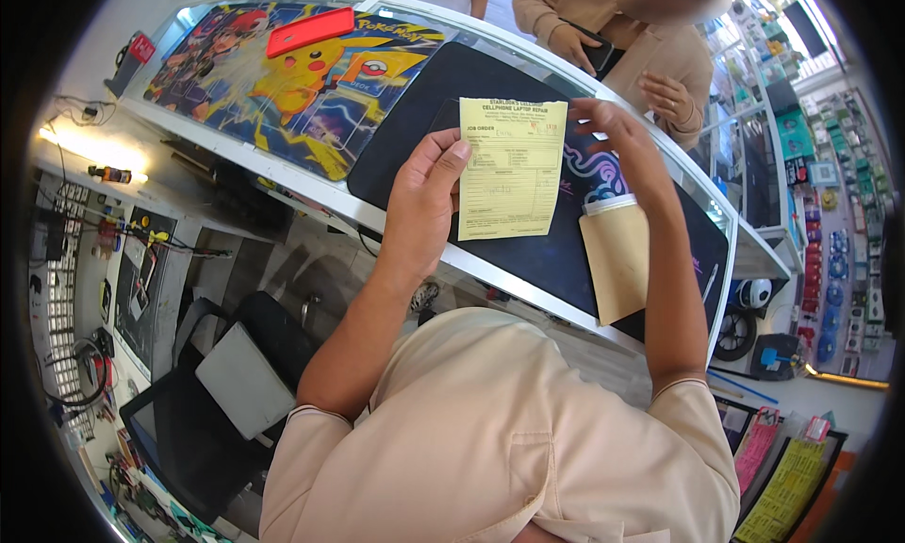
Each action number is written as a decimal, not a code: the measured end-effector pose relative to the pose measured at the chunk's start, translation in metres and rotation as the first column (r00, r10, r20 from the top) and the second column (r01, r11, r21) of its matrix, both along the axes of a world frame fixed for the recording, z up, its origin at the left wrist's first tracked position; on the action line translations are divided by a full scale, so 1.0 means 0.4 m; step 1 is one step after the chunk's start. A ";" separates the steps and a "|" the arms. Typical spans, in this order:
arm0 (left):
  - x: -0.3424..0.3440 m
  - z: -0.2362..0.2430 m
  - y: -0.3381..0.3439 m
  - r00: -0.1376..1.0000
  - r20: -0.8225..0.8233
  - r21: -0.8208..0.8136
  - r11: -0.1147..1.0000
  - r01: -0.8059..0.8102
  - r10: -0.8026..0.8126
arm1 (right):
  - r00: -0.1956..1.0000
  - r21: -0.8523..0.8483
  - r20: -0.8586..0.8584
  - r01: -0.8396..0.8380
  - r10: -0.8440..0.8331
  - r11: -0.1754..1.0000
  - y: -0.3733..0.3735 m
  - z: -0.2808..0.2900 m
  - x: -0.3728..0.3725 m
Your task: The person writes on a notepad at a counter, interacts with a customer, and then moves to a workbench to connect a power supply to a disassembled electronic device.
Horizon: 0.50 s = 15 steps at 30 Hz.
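My left hand (432,194) is closed on a yellow printed paper slip (504,189), held upright over a black mat (386,147) on the glass counter, thumb across its left edge. My right hand (617,142) is raised at the slip's top right corner, fingers apart and slightly curled; whether a fingertip touches the paper is unclear. Below that hand a tan pad or envelope (611,265) with a white top strip lies on the mat, partly behind my right forearm, beside a purple and blue printed design (594,175).
A colourful cartoon mat (226,81) with a red phone case (311,31) covers the counter's left. Across it a person (660,81) in tan holds a dark phone (597,57); another torso stands behind. A black chair (160,420) is at lower left, shelves of small goods (830,288) at right.
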<state>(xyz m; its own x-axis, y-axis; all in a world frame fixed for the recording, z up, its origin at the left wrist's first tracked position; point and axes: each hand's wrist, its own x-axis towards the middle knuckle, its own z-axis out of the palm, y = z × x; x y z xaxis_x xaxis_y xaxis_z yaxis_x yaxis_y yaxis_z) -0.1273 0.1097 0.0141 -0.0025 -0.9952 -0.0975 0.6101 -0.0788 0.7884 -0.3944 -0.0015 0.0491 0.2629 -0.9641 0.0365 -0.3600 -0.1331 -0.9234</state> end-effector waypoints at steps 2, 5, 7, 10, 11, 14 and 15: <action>-0.007 0.002 -0.017 0.999 0.006 -0.031 0.999 0.032 -0.031 | 0.993 0.131 -0.003 -0.115 0.116 0.985 0.069 0.004 0.045; 0.001 -0.008 -0.052 0.934 0.356 -0.130 0.990 0.050 -0.001 | 0.991 0.272 0.129 0.008 -0.044 0.962 0.134 -0.010 0.082; 0.034 -0.022 -0.073 0.340 0.869 -0.403 0.913 0.062 0.360 | 0.981 0.173 0.135 0.114 -0.138 0.978 0.168 -0.017 0.070; 0.051 -0.049 -0.089 -0.400 0.885 -0.194 0.970 0.149 0.238 | 0.923 0.095 0.210 0.310 -0.324 0.946 0.232 -0.024 0.014; 0.057 -0.049 -0.096 -0.365 0.898 -0.180 0.961 0.208 0.247 | 0.911 0.046 0.246 0.329 -0.330 0.943 0.257 -0.028 -0.003; 0.047 -0.022 -0.121 -0.251 0.947 -0.137 0.961 0.241 0.199 | 0.837 0.119 0.307 0.439 -0.453 0.891 0.326 -0.041 -0.042; 0.042 -0.002 -0.140 -0.238 0.965 -0.053 0.972 0.231 0.109 | 0.808 0.160 0.330 0.462 -0.488 0.873 0.344 -0.041 -0.050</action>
<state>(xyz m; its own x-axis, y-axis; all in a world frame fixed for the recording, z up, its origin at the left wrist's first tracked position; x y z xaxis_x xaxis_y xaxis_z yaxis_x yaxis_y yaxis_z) -0.1104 0.0538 0.0133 -0.1371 -0.9877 0.0755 -0.9070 0.1558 0.3911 -0.4143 0.1362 0.0325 -0.2460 -0.9687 -0.0332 -0.0142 0.0378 -0.9992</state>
